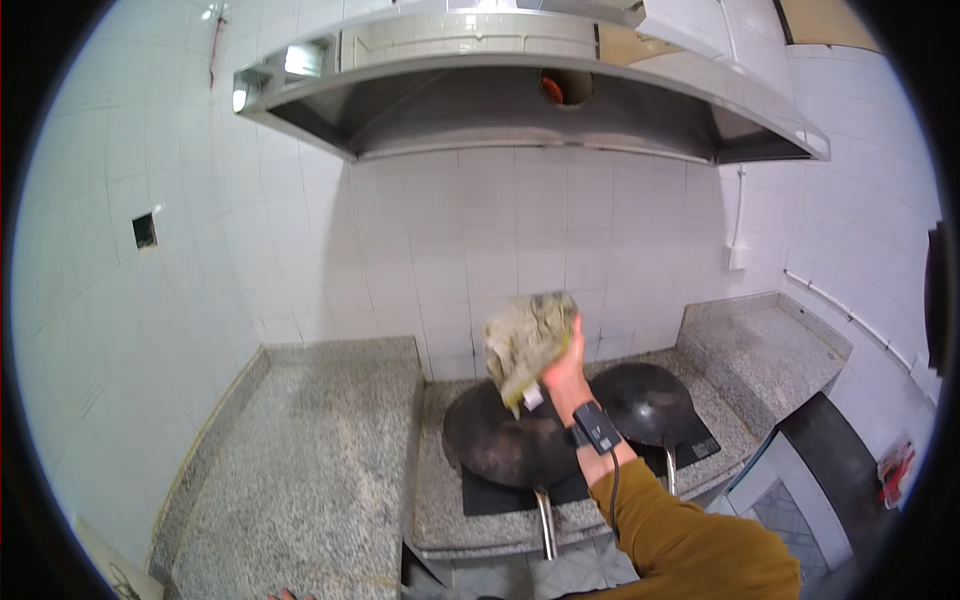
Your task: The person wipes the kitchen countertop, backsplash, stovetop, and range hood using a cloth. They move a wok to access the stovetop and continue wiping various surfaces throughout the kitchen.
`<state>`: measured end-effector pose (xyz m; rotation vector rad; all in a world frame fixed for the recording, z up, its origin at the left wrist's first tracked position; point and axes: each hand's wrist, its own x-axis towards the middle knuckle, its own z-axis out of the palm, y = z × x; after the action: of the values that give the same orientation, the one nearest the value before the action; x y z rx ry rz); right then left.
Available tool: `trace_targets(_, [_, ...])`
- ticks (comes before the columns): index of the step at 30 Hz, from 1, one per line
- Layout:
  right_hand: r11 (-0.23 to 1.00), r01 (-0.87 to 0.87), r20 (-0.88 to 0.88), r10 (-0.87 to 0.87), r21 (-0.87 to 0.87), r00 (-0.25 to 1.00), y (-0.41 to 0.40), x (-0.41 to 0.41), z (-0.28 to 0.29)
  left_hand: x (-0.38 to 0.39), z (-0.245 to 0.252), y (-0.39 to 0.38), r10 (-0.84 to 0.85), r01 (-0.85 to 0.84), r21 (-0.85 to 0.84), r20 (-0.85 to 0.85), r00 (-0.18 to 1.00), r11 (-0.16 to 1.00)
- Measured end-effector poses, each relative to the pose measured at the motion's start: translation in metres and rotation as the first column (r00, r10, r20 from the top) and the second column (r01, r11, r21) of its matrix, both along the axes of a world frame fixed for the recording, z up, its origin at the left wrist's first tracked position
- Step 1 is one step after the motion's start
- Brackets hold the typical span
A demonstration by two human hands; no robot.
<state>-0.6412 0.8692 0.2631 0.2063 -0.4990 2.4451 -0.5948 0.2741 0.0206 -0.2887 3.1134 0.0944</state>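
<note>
My right hand [564,367] grips a bunched, greyish-green cleaning cloth [528,341] with yellow-green edging and a small white tag. The cloth is raised in front of the tiled wall, above a large dark wok [510,442]. That wok sits on a black hob plate [487,501], its metal handle pointing towards me. A second dark wok [643,401] stands to the right, partly behind my wrist. Only a few fingertips of my left hand [289,595] show at the bottom edge, by the left granite counter; the rest is out of view.
A stainless steel range hood [480,105] spans the wall overhead. Granite counters rise at the left [300,450] and right [772,337] of the lower cooking ledge. A dark-topped appliance or cabinet [832,450] stands at right. A cable hangs from the black device [597,427] on my right wrist.
</note>
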Motion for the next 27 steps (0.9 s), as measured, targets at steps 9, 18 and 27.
trace_targets(9, [0.966, 0.077, 0.045, -0.091, 0.245, 0.995, -0.037, -0.018, -0.002, -0.005, -0.006, 0.02, 0.238, -0.239, 0.023, 0.034, 0.971, 0.971])
trace_targets(18, [-0.033, -0.429, 0.419, -0.155, 0.903, 0.895, -0.286, -0.114, -0.151, -0.004, -0.019, 0.015, 0.141, -0.142, -0.023, -0.033, 0.989, 0.99])
trace_targets(27, [-0.594, 0.286, -0.43, -0.113, 0.752, 0.896, -0.328, -0.147, -0.242, -0.006, -0.021, 0.013, 0.158, -0.159, -0.033, -0.034, 0.987, 0.987])
